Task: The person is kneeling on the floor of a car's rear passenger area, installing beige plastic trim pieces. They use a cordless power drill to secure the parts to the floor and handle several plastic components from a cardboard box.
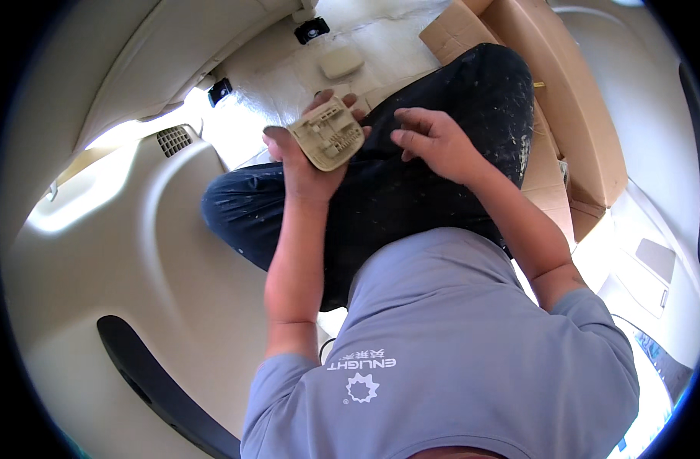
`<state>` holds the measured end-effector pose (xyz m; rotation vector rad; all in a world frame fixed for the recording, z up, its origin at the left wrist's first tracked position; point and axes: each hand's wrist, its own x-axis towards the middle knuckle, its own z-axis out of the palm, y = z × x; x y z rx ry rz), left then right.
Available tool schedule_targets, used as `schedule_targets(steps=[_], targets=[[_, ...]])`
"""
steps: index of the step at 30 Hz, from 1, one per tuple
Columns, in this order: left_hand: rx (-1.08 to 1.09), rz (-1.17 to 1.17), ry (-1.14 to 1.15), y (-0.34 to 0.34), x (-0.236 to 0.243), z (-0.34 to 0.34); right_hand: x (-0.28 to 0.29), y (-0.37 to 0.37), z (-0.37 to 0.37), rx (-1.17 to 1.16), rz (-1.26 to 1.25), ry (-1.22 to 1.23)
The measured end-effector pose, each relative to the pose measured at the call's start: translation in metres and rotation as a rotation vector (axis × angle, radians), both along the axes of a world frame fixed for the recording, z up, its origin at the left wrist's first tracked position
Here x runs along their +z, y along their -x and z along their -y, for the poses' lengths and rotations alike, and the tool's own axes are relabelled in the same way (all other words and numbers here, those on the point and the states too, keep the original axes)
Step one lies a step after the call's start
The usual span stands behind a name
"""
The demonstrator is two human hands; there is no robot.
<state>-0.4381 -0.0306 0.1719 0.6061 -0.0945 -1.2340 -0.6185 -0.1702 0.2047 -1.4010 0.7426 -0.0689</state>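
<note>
My left hand (308, 164) grips a beige plastic part (328, 134) with rounded corners, its moulded inner side with slots and ribs facing up, above my lap in dark trousers (457, 99). My right hand (430, 138) is raised a short way to the right of the part, apart from it, with fingers partly bent and separated, holding nothing that I can see. A beige rounded piece (341, 61) lies on the pale surface beyond my legs.
Cardboard (579, 130) lies along my right. Small black brackets (312, 30) sit at the far side. A cream moulded panel (97, 268) with a long black strip (151, 375) is on my left; another pale panel (664, 153) curves on the right.
</note>
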Motion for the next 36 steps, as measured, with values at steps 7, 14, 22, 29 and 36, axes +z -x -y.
schedule_targets(steps=[7, 14, 22, 29, 36], targets=[[-0.066, 0.812, -0.937, -0.128, -0.03, 0.027, -0.054, -0.023, 0.04, -0.076, -0.112, -0.039], [-0.14, 0.484, -0.752, -0.158, -0.081, 0.035, -0.089, -0.066, 0.029, -0.115, -0.142, -0.009], [-0.162, 0.275, -0.214, -0.15, -0.056, 0.035, -0.166, -0.138, 0.037, 0.146, -0.28, 0.951], [0.021, 0.293, -0.35, -0.161, -0.067, 0.032, -0.177, -0.169, 0.008, 0.285, -0.429, 0.954], [-0.001, 0.295, -0.309, -0.16, -0.066, 0.03, -0.138, -0.143, 0.047, -0.236, 0.358, -0.695]])
